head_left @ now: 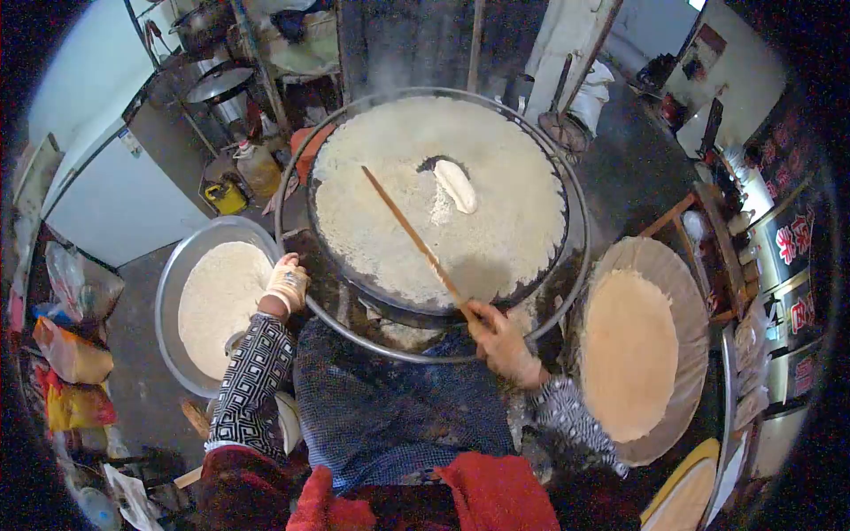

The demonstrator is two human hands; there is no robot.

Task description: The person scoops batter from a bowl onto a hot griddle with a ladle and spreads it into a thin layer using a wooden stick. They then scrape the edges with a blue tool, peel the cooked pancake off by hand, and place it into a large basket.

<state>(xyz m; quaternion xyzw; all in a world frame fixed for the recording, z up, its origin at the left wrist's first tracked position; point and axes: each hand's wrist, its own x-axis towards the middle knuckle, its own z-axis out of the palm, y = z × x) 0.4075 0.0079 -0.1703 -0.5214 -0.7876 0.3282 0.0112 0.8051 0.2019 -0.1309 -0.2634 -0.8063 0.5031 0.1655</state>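
My right hand (pixel 505 347) is wrapped round the near end of a long, flat wooden stick (pixel 409 232), which slants up and left over the round griddle (pixel 312 199). A thin, pale sheet of batter (pixel 372 133) covers most of the griddle. On it lies an elongated white lump of dough (pixel 455 188), beside a small dark bare patch. My left hand (pixel 288 281), with a whitish covering over its back, is curled over the metal ring (pixel 585 221) around the griddle. Its fingertips are partly hidden. Below that hand is a metal basin (pixel 168 292) of pale batter or dough.
A round, cloth-lined tray (pixel 692 354) holding a tan flat sheet stands at the right. A yellow container (pixel 226 196) and a white cabinet (pixel 111 199) are at the left. Plastic bags (pixel 75 350) crowd the left edge. Steam rises behind the griddle.
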